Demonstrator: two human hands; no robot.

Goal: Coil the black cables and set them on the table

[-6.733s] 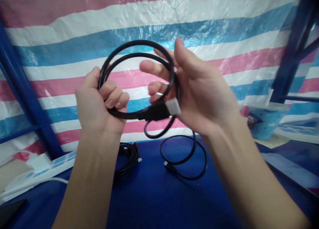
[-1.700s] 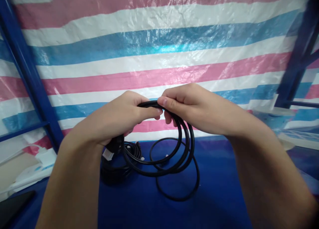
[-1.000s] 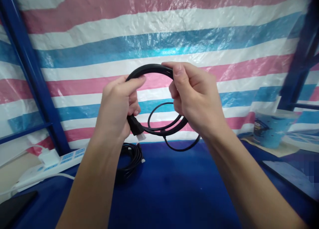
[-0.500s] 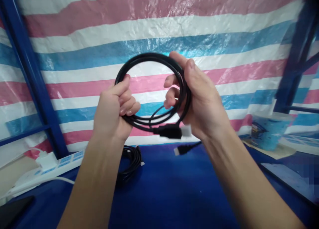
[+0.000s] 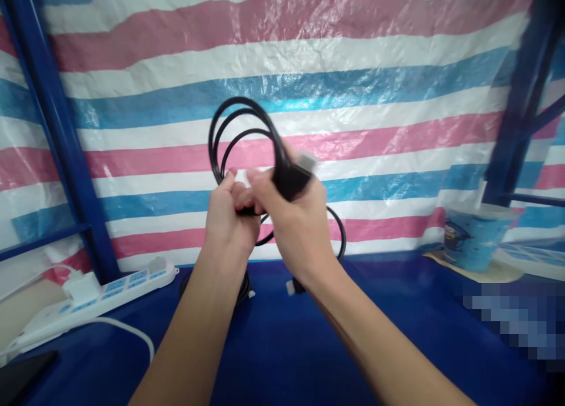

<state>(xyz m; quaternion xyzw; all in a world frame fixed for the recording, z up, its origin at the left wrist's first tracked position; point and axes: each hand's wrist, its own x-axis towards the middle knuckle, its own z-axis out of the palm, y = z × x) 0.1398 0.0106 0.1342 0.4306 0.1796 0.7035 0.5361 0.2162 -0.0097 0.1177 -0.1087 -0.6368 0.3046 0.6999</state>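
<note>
Striped sheeting [image 5: 309, 17] backs a blue bench [image 5: 273, 353]; above it, the left hand [image 5: 233, 215] grips a coiled black cable [image 5: 278, 150] at six o'clock, the right hand [image 5: 298, 220] at four. Probably light, springy; best pinched where loops bunch.

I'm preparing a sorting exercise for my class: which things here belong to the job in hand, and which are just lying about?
In the job:
black cable, looped, held by left hand and right hand

Lying about:
second cable coil, possibly related
white power strip
blue cup
dark flat object
</note>
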